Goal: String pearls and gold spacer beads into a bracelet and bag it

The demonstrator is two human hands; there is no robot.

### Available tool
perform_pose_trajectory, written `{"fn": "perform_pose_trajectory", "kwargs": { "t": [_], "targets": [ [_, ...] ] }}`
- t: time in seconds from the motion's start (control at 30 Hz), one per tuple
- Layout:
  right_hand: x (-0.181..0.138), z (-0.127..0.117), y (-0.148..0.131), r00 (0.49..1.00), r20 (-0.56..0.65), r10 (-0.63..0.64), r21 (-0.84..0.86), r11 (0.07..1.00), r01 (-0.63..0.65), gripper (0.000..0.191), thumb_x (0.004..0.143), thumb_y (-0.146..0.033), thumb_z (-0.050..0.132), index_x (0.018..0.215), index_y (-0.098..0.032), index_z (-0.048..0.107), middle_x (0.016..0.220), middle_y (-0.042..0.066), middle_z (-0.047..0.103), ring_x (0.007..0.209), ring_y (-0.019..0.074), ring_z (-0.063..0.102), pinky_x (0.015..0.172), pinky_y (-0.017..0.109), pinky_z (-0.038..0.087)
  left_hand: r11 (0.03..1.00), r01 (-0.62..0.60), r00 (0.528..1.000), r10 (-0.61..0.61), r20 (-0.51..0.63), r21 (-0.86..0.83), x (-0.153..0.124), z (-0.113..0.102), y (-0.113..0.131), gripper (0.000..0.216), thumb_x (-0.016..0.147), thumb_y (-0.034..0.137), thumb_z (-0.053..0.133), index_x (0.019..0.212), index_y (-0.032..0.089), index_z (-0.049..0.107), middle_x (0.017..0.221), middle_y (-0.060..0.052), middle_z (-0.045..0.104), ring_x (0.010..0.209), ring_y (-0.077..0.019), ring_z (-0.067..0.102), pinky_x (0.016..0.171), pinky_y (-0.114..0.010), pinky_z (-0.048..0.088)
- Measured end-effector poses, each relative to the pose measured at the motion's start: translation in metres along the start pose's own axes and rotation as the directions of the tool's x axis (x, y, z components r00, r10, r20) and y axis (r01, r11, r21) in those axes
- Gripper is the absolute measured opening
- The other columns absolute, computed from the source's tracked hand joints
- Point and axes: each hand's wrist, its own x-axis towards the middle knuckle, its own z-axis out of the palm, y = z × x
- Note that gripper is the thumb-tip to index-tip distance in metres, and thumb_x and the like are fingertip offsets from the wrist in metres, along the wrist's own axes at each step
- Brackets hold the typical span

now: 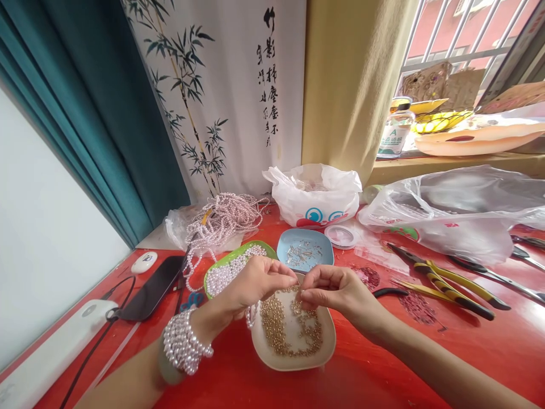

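My left hand (261, 281) is closed in a pinch above a cream dish (293, 363) of small gold beads (275, 324). Facing it, my right hand (334, 288) pinches too, its fingertips close to the left ones. Whatever lies between the fingers is too small to make out. A short piece of pearl strand (251, 316) shows below my left hand, partly hidden. Around my left wrist is a wound pearl bead bracelet (186, 342) beside a pale bangle (168, 363). Behind my left hand stands a green tray (266, 247) of pinkish pearl beads (232, 272).
A blue dish (283, 241) with small metal pieces stands behind the cream dish. Bead strands (230, 216) pile up at back left, near a phone (153, 287) and a white power strip (55, 352). Pliers (447, 284) and tweezers (419, 288) lie right; plastic bags (317, 196) stand behind.
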Motion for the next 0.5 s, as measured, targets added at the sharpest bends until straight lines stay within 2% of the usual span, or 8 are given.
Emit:
{"fn": "perform_pose_trajectory", "kwargs": {
  "t": [0.13,0.3,0.5],
  "targets": [
    [-0.0004,0.0003,0.0004,1.000,-0.015,0.003,-0.001,1.000,-0.003,0.018,0.063,-0.026,0.072,0.062,-0.014,0.059,0.059,-0.003,0.064,0.055,0.0078,0.060,0.056,0.020,0.047,1.000,-0.026,1.000,0.026,0.002,0.006,-0.0003,0.0001,-0.0002,0.016,0.062,0.024,0.063,0.072,0.011,0.064,0.046,0.006,0.045,0.040,-0.0029,0.029,0.039,-0.018,0.018],
    [-0.0015,0.0027,0.0017,0.995,-0.101,0.002,-0.024,1.000,-0.005,0.017,0.062,-0.027,0.072,0.064,-0.015,0.060,0.058,-0.003,0.063,0.055,0.0083,0.060,0.056,0.020,0.047,0.996,-0.061,0.998,0.060,-0.015,-0.060,-0.0017,0.0022,0.0013,0.014,0.062,0.022,0.065,0.071,0.011,0.065,0.053,0.002,0.056,0.045,-0.0047,0.043,0.042,-0.017,0.030],
    [-0.0019,0.0069,0.0045,0.970,-0.201,-0.134,-0.038,0.991,0.129,0.016,0.061,-0.027,0.073,0.064,-0.016,0.062,0.060,-0.003,0.064,0.056,0.0072,0.059,0.055,0.018,0.047,0.967,-0.045,0.999,0.048,0.007,-0.253,-0.0021,0.0090,-0.0017,0.018,0.064,0.024,0.067,0.077,0.011,0.068,0.055,-0.001,0.062,0.046,-0.0065,0.051,0.045,-0.018,0.038]
  ]
}}
